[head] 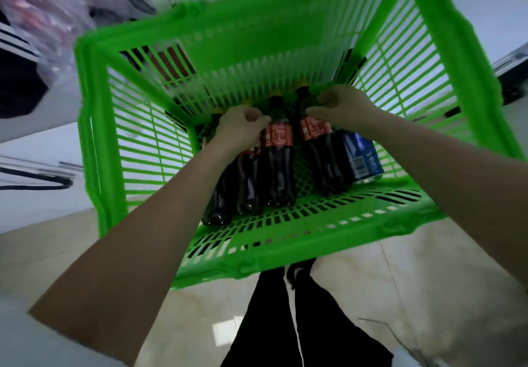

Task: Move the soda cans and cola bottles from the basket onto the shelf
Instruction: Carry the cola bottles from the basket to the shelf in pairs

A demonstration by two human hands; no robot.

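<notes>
As I lean over the green plastic basket (257,41) on the tiled floor (400,281), both my arms reach down inside it toward the cola bottles lying on its slatted bottom. My left hand (238,128) is curled round the neck end of the cola bottle (217,195) at the left side of the row, and my right hand (340,109) has its fingers curled round the neck of the red-labelled cola bottle (323,161) nearer the right wall; I cannot see the caps under my knuckles, so how firm either hold is stays uncertain. Between those two lie more dark bottles, one with a red label (278,164) just beside my left thumb. A blue soda can (360,155) rests on its side against the right-hand bottle, close to the basket's right wall. None of the drinks has left the basket, and the shelf is not in view. By my reckoning the full bottles will be heavy for their size, stiff under the label but smooth and liable to slip, so the narrow neck just below the cap is the surest place to take them. Light and round, the can may roll once its neighbour is lifted. My dark trousers (285,324) show below the basket's near edge.
</notes>
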